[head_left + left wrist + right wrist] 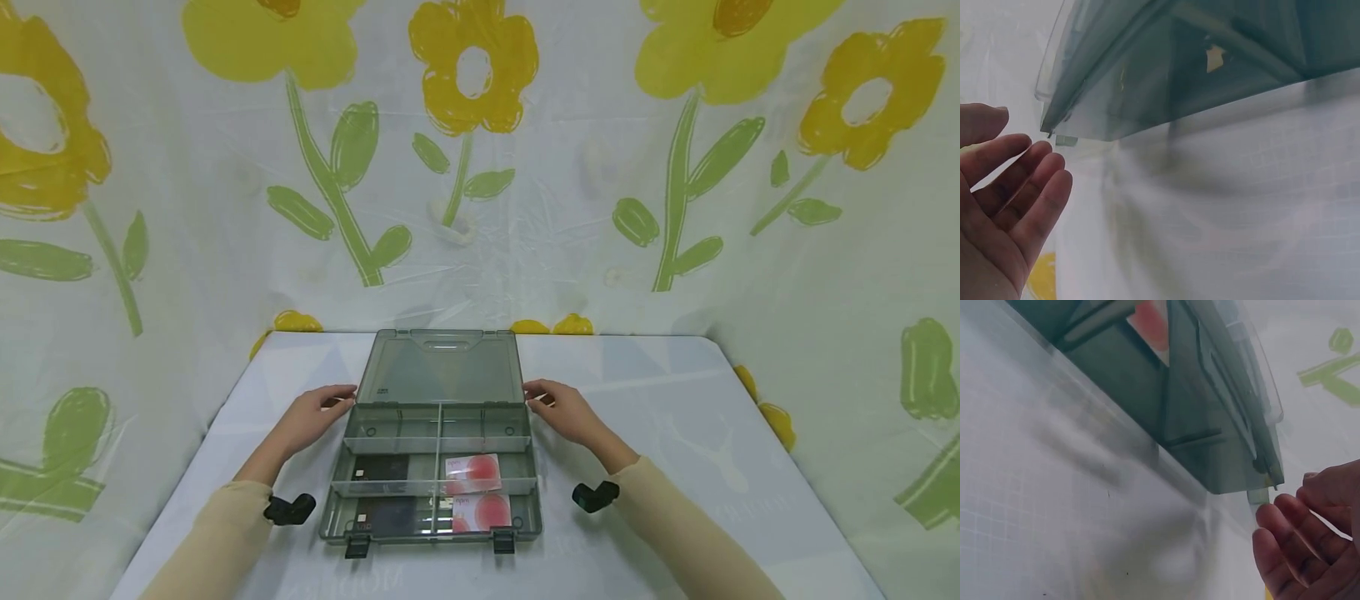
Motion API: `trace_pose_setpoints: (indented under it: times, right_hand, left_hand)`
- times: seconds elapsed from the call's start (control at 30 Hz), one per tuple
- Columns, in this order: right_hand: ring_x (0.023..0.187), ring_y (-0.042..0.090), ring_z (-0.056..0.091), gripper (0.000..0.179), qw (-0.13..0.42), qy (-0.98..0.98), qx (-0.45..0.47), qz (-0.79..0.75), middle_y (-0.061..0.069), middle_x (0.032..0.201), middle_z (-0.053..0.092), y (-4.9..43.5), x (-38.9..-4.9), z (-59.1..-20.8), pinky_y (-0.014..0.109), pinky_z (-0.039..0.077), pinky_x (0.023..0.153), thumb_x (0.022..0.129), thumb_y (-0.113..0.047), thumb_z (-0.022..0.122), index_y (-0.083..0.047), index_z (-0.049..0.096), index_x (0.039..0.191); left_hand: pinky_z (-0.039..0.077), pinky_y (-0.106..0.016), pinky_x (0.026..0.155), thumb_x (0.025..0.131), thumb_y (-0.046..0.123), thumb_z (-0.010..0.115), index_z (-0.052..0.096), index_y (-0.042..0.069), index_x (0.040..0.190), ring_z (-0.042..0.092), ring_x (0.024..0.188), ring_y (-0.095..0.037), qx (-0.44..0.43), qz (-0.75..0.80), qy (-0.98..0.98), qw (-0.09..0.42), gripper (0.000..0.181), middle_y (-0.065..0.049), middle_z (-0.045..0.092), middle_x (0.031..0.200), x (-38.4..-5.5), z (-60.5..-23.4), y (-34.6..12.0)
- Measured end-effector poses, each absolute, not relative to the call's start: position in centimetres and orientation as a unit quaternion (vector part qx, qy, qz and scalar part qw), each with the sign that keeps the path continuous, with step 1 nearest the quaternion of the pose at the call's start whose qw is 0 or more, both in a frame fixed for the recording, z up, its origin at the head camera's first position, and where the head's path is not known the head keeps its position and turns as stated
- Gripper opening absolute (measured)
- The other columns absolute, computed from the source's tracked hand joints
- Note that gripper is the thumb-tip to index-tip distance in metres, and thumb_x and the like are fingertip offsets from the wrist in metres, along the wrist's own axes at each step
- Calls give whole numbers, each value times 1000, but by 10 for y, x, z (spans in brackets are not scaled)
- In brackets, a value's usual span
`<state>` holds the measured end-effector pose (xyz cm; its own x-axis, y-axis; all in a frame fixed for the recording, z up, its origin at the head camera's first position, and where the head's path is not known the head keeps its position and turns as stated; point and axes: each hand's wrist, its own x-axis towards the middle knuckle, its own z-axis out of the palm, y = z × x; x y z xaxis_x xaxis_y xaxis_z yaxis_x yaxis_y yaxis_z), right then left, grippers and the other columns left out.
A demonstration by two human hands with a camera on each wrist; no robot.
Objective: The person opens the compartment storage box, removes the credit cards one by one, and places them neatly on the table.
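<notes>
A translucent grey-green plastic storage box (336, 500) lies on the table with its lid (442, 371) swung back flat behind it. Dividers split it into several compartments. Two dark flat packs (386, 517) lie in the left middle and front compartments, two white-and-pink packs (482, 512) in the right ones. My left hand (318, 414) is beside the box's back left corner, fingers loosely bent, with a small gap in the left wrist view. At the back right corner, my right hand (562, 407) has its relaxed fingertips close to the hinge side. Neither hand holds anything.
Two black latches (357, 547) hang at the box's front edge. The white table (660, 392) extends to both sides of it. A flower-printed cloth (555, 233) stands as a wall behind and along the sides. A dark camera mount sits at each wrist.
</notes>
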<state>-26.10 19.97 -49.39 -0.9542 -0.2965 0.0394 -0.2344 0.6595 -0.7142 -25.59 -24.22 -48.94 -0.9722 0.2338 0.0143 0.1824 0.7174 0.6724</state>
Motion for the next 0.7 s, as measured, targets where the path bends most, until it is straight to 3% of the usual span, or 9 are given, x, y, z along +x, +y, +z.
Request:
trace_pose_setpoints:
  times: [0.5,0.7]
  right_hand:
    - [106,23,66,33,53,895,-197,-396,8,120,69,197,-236,-478,42,60,92,103,-12,60,-4,63,135]
    - [105,22,66,32,66,894,-211,-391,6,119,69,193,-225,-470,36,60,90,104,-14,60,-3,63,134]
  left_hand:
    - [54,-60,99,105,22,60,55,-1,143,59,123,-38,143,396,907,12,44,-20,61,136,-226,-482,-239]
    - [55,-55,100,103,24,64,56,0,142,60,121,-35,160,410,898,6,47,-18,62,135,-213,-482,-238]
